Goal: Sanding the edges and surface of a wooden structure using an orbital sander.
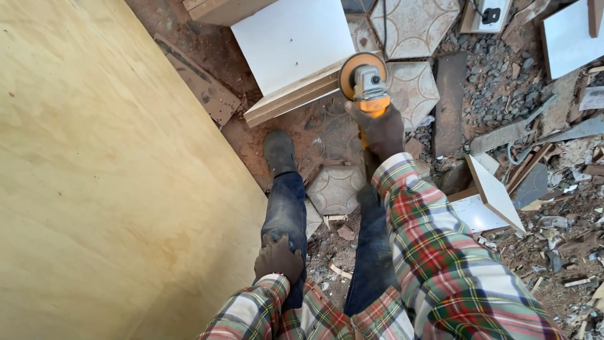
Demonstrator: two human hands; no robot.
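Observation:
My right hand (pixel 380 130) grips the body of a yellow angle grinder (pixel 367 82). Its round sanding disc (pixel 353 65) sits against the edge of a white laminated board (pixel 289 41) lying on the ground ahead of me. My left hand (pixel 277 258) rests flat on my left knee, fingers curled over the dark jeans. Both sleeves are plaid. My left shoe (pixel 279 151) stands on the dirt just below the board's wooden edge (pixel 292 96).
A large plywood sheet (pixel 94 176) fills the left side, close to my left leg. Hexagonal patterned tiles (pixel 412 25) lie on the dirt. Gravel, board offcuts (pixel 494 192) and wood scraps litter the right side. A white power socket box (pixel 487 14) sits at the top.

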